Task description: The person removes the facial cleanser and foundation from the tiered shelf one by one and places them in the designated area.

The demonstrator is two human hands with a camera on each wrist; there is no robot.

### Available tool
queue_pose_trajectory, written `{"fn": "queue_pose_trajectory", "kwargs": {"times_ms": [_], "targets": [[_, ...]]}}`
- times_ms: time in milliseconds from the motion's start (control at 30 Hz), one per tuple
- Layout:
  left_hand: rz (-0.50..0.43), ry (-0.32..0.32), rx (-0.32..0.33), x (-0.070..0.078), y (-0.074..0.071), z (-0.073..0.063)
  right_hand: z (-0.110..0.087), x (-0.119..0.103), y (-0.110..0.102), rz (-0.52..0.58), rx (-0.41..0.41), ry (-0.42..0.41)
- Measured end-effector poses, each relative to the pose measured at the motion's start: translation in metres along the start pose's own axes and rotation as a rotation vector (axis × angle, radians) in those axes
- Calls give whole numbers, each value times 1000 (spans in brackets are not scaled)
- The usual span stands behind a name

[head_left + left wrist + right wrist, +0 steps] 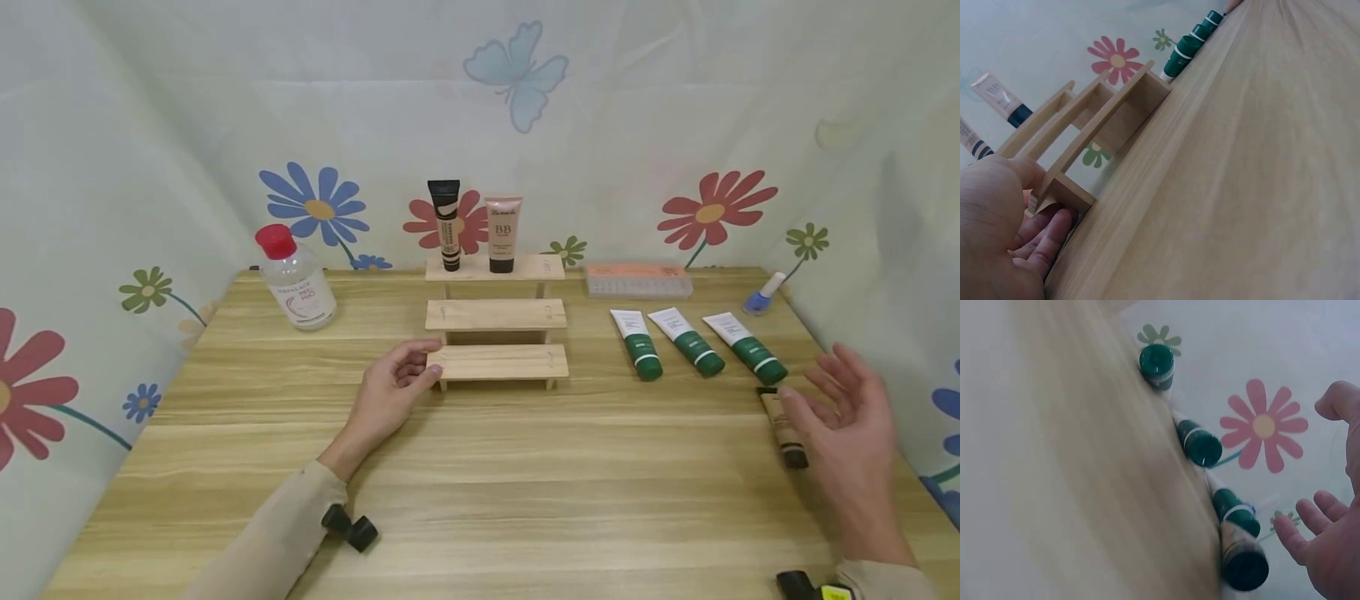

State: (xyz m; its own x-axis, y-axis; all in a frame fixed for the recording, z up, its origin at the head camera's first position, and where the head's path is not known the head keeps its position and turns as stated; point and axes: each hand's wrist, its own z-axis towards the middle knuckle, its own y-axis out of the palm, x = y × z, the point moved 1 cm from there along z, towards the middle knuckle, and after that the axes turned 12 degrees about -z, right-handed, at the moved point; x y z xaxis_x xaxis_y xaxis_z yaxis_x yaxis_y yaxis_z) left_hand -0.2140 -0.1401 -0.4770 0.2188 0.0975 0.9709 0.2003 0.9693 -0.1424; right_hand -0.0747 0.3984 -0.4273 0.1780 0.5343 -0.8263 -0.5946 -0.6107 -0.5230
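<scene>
A three-tier wooden display stand point(497, 313) stands mid-table. My left hand point(395, 379) holds the left end of its lowest step; in the left wrist view the thumb lies over the board and the fingers point(1054, 240) curl beside its leg. On the top step a black-capped striped tube point(447, 229) and a pink BB cream tube point(502, 235) stand upright on their caps. Over at the right, my right hand point(851, 425) hovers with fingers spread, holding nothing. Partly behind it lies a tan tube with a black cap point(787, 433).
Three green-and-white tubes point(637, 343) lie in a row right of the stand. Behind them sits a flat clear box with an orange panel point(637, 282). A blue nail polish bottle point(763, 293) stands at the far right corner. At the left is a red-capped clear bottle point(297, 283).
</scene>
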Motion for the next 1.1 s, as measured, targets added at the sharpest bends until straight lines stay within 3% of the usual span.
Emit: {"fn": "queue_pose_trajectory", "kwargs": {"times_ms": [300,533,600,767,1100], "targets": [[-8,-7,-4,-1,0,0,11,-32,23,112,-55,-130],[-4,2,-3,0,-1,0,23,-71,53,343,-138,-223],[-4,2,-1,0,-1,-1,25,-84,63,360,-157,-264],[-13,-6,0,0,-1,-1,25,-116,87,438,-187,-365],[-5,-3,0,2,0,-1,21,-163,133,624,-244,-455]]}}
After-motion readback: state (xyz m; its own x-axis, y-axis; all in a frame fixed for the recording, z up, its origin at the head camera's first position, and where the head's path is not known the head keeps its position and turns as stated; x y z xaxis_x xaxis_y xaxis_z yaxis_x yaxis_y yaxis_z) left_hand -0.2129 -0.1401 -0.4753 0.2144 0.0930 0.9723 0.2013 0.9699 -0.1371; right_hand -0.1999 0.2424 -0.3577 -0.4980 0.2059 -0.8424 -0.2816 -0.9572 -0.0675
